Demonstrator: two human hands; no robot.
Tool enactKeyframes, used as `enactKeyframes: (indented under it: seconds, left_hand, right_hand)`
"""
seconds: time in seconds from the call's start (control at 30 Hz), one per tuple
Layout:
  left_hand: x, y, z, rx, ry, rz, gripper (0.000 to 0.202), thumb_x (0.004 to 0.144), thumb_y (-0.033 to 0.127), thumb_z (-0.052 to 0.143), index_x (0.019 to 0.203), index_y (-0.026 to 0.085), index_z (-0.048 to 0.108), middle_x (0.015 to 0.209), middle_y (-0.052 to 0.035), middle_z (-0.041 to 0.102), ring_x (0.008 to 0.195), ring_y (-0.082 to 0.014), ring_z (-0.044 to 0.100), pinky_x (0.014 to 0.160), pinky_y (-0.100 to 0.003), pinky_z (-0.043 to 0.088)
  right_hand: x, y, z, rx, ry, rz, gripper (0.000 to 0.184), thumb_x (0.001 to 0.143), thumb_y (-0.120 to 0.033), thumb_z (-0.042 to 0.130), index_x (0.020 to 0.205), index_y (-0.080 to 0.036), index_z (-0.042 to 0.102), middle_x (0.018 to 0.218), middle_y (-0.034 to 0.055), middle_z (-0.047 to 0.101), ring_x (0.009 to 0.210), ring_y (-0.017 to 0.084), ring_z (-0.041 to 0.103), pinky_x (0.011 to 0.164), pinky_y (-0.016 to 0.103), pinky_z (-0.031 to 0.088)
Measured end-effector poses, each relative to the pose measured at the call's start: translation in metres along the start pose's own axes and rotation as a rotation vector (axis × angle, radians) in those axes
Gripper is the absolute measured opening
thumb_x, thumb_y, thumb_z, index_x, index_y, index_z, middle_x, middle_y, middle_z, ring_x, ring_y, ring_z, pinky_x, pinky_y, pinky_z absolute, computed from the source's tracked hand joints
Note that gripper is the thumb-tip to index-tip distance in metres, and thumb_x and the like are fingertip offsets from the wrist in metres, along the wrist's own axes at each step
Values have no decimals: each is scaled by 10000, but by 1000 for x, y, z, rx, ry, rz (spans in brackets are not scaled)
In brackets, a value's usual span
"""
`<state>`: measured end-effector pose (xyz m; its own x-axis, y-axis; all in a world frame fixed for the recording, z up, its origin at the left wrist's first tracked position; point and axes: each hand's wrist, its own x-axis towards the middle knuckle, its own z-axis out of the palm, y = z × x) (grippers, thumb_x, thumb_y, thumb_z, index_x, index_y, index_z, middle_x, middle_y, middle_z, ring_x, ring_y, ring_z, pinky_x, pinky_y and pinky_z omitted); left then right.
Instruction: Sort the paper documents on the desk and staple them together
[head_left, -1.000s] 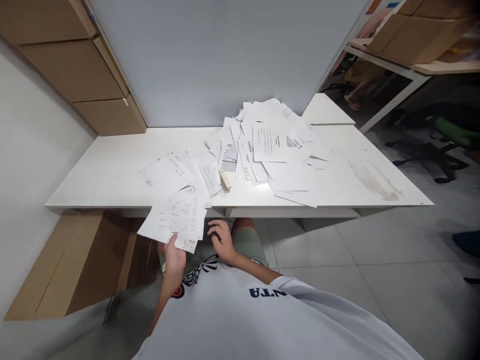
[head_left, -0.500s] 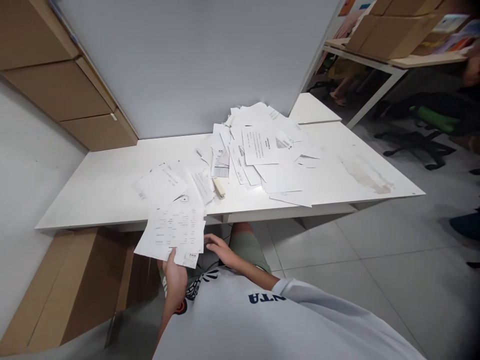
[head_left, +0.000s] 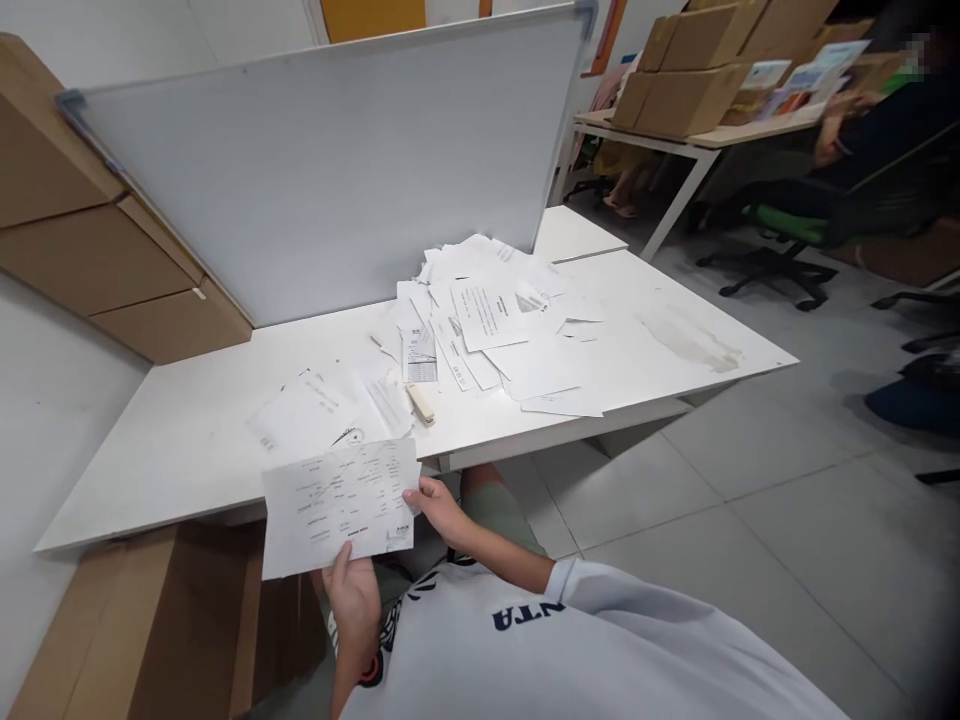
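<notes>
Printed paper sheets [head_left: 330, 510] are held over my lap, just off the table's front edge. My left hand [head_left: 354, 590] grips their near edge, thumb on top and fingers hidden underneath. My right hand [head_left: 439, 508] pinches the right edge between thumb and fingers. How many sheets are in the hold I cannot tell. Beyond them, a few loose papers [head_left: 300, 410] lie on the table. A cream stapler [head_left: 421, 404] rests between these and a large messy heap of papers [head_left: 491, 315].
A whiteboard [head_left: 330, 170] leans at the back of the white table [head_left: 187, 420]. Cardboard boxes [head_left: 67, 240] are stacked at the left, and another box [head_left: 127, 620] stands below the table. At the right, a seated person [head_left: 862, 140] is near another desk [head_left: 712, 138] bearing boxes.
My right hand has closed on the right edge of the sheets, where before it was open beside them. The sheets now sit more squarely together. The head view has shifted right and up.
</notes>
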<state>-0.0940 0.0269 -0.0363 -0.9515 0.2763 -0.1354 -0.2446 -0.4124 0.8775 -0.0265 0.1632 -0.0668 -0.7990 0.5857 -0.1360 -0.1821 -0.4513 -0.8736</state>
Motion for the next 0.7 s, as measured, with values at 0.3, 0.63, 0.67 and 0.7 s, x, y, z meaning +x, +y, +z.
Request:
enactKeyframes:
  seconds: [0.3, 0.63, 0.67, 0.7]
  left_hand:
    - [40, 14, -26, 185, 17, 96, 459, 706, 317, 742, 1142, 207, 646, 1083, -56, 703, 1110, -254, 619, 1024, -408, 480]
    - [70, 5, -27, 546, -208, 46, 480, 648, 491, 801, 979, 162, 689, 945, -78, 715, 921, -258, 657, 844, -362, 541]
    - [74, 8, -18, 546, -240, 37, 486, 632, 491, 816, 967, 162, 689, 929, -77, 717, 911, -260, 660, 843, -370, 546]
    - [78, 11, -6, 547, -273, 46, 482, 622, 484, 827, 957, 167, 690, 922, -75, 719, 910, -262, 661, 849, -377, 549]
  right_hand:
    - [14, -35, -28, -207, -21, -201, 393, 775, -502, 666, 1024, -199, 697, 1025, 50, 717, 954, 264, 629, 896, 405, 491]
    - [14, -65, -47, -360, 136, -232, 348, 682, -253, 542, 994, -200, 687, 982, 28, 696, 976, 271, 597, 909, 402, 468]
    - [14, -71, -50, -351, 161, -250, 341, 692, -264, 547, 999, -200, 681, 991, 31, 694, 974, 268, 599, 902, 396, 470]
    - [14, -79, -54, -344, 191, -280, 333, 707, -279, 554, 1008, -201, 676, 1008, 35, 692, 979, 265, 600, 901, 389, 469]
